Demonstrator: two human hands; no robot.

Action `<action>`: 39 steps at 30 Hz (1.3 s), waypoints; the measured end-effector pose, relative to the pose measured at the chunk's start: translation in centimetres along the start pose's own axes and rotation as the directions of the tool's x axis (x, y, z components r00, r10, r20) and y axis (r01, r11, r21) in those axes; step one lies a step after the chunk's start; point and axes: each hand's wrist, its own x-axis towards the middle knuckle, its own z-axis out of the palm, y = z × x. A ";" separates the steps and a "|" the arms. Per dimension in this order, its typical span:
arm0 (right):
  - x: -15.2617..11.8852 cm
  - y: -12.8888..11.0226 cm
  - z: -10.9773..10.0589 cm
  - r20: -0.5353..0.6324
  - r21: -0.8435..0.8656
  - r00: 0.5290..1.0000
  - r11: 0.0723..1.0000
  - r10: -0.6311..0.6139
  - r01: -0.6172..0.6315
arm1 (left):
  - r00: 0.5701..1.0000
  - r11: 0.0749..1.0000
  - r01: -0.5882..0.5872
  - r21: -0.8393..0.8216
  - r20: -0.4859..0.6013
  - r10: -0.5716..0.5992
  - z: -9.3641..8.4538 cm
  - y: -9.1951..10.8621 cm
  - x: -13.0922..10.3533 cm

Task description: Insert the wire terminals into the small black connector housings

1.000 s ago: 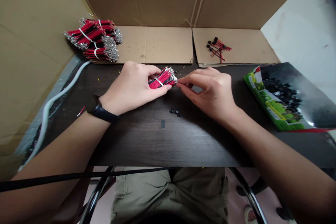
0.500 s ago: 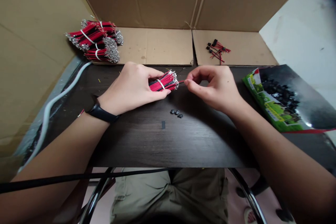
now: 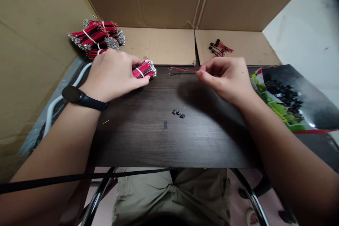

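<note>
My left hand (image 3: 113,72) is wrapped around a bundle of red and black wires (image 3: 143,69), bound by a white tie, with silvery ends pointing right. Between the thumb and forefinger of my right hand (image 3: 225,76) is a red wire (image 3: 184,69), whose free end points left, apart from the bundle. A thin dark strand runs beside it; whether my fingers hold that too is unclear. Several small black connector housings (image 3: 179,113) lie on the dark table (image 3: 137,137), with a small black rectangular piece (image 3: 165,125) just in front of them.
More tied wire bundles (image 3: 92,35) are piled at the back left. Wires with black connectors (image 3: 219,46) lie on the cardboard (image 3: 246,47) at the back right. A glossy printed bag (image 3: 299,99) sits at the right, and a white cable (image 3: 54,107) runs along the left side.
My left hand has moved left and slightly back with the bundle. My right hand has shifted a little right and back, and the red wire is now fully clear of the bundle.
</note>
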 end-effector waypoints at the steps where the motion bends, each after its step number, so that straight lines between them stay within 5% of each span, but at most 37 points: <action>1: -0.1 -0.3 0.1 0.025 0.002 1.000 1.000 -0.019 0.019 | 0.999 0.999 0.027 0.043 0.027 -0.028 -0.3 0.0 0.0; 6: -0.6 -1.0 0.5 0.131 0.031 0.990 0.999 -0.044 0.040 | 0.990 0.992 0.039 0.117 0.133 -0.054 -1.4 -0.4 -0.2; 11: -1.0 -1.1 0.9 0.180 0.054 0.977 0.993 -0.115 0.106 | 0.999 1.000 0.002 0.026 -0.035 -0.001 -1.5 0.2 -0.7; 14: -1.4 -1.6 1.2 0.213 0.034 0.965 0.988 -0.152 0.148 | 0.971 0.966 -0.190 -0.176 -0.177 0.159 -0.8 2.4 -1.2; 19: -1.9 -2.6 1.2 0.201 0.031 0.961 0.982 -0.189 0.187 | 0.900 0.858 -0.434 -0.276 -0.083 0.428 1.2 5.4 -1.9; 24: -2.2 -3.2 1.4 0.148 0.064 0.979 0.989 -0.139 0.131 | 0.966 0.858 -0.253 -0.448 -0.061 0.253 2.4 6.5 -2.2; 28: -2.1 -3.2 1.8 0.079 0.256 0.993 0.964 -0.088 0.065 | 0.990 0.641 -0.020 -0.767 0.077 0.122 2.7 7.6 -2.2; 32: -1.9 -3.0 1.9 0.133 0.316 0.991 0.948 -0.010 -0.033 | 0.987 0.516 0.054 -0.855 0.125 0.104 3.0 8.0 -2.2; 35: -1.9 -2.9 1.9 0.164 0.358 0.986 0.931 0.011 -0.070 | 0.988 0.522 0.060 -0.851 0.125 0.090 3.1 8.0 -2.2; 39: -2.0 -3.0 2.0 0.122 0.315 0.992 0.948 0.012 -0.050 | 0.995 0.652 -0.031 -0.757 0.037 0.091 3.0 7.7 -2.3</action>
